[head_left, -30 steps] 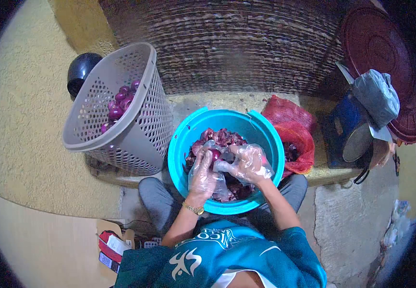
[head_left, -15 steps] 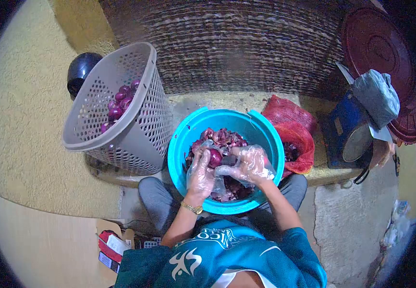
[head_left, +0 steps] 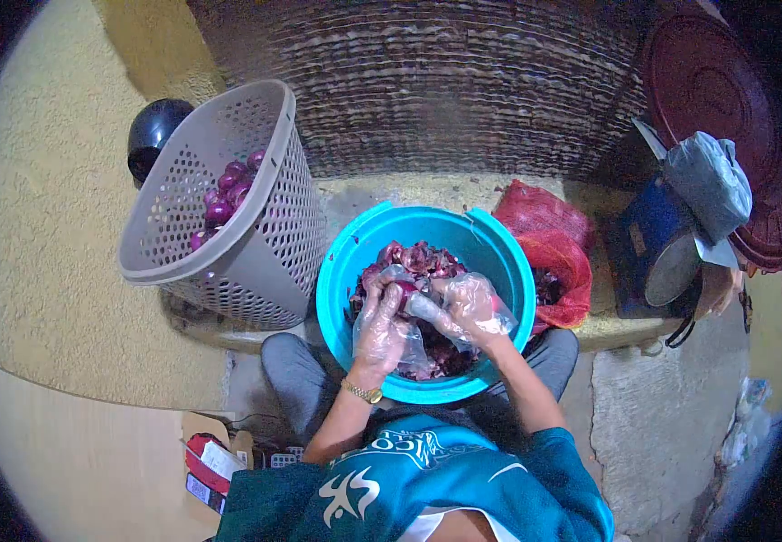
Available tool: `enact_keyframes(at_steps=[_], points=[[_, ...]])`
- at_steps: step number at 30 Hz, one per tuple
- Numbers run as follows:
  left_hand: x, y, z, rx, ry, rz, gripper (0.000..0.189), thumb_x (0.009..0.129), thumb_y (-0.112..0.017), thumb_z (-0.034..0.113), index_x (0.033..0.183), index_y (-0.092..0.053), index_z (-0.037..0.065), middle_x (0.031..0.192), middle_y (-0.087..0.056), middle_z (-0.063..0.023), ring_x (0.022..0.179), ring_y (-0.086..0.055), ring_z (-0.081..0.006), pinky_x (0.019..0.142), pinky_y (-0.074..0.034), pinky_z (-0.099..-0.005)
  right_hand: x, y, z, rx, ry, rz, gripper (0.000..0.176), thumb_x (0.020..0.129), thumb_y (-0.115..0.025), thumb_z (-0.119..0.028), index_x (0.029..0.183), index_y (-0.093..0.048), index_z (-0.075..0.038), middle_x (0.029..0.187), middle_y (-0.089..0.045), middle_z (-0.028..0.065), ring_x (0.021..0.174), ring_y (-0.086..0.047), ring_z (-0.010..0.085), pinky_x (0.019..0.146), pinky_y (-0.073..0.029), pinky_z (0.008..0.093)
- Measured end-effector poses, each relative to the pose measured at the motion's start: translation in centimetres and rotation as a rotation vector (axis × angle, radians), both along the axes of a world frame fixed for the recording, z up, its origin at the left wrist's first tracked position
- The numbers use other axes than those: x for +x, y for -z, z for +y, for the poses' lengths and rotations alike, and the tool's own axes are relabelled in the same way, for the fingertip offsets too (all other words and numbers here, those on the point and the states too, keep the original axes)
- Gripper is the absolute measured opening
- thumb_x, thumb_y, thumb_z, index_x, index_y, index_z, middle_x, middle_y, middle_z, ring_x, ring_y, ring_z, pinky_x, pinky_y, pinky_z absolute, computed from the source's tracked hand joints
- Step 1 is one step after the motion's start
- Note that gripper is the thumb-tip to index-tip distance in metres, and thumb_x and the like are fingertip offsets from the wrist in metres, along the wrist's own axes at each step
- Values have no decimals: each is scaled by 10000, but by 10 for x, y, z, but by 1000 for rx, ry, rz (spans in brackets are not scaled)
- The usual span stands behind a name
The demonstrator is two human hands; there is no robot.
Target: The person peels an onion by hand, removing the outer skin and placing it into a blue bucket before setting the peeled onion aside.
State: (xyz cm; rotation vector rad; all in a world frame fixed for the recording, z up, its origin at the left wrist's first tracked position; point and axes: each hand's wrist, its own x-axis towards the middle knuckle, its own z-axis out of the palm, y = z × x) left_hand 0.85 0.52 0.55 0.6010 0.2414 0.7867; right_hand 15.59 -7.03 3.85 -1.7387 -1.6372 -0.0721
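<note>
Over the turquoise basin (head_left: 337,361), my left hand (head_left: 380,321), in a clear plastic glove and with a watch at the wrist, holds a red onion (head_left: 404,296). My right hand (head_left: 466,312), gloved too, is closed against the onion's right side; a small reddish spot shows at its far edge, too unclear to name. Beneath both hands lie onions and loose purple skins (head_left: 418,260) in the basin. The basin rests between my knees.
A tall grey perforated basket (head_left: 296,235) with several red onions stands on the left. Red mesh bags (head_left: 544,217) lie right of the basin, beside a blue container (head_left: 644,235). A black round object (head_left: 156,126) is behind the basket.
My right hand has closed in on the onion, its fingers now against it. My left hand has turned slightly, and less of the onion shows.
</note>
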Motion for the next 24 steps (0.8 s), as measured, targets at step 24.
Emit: enact_keyframes(at_steps=[24], points=[[-5, 16, 10, -192, 55, 92, 347, 973, -556, 269, 1272, -523, 95, 1209, -600, -108, 1098, -606, -293, 930, -520, -419, 2, -12, -18, 22, 52, 40, 567, 558, -823, -621, 686, -650, -97, 525, -568, 91, 470, -593, 249, 470, -456, 364]])
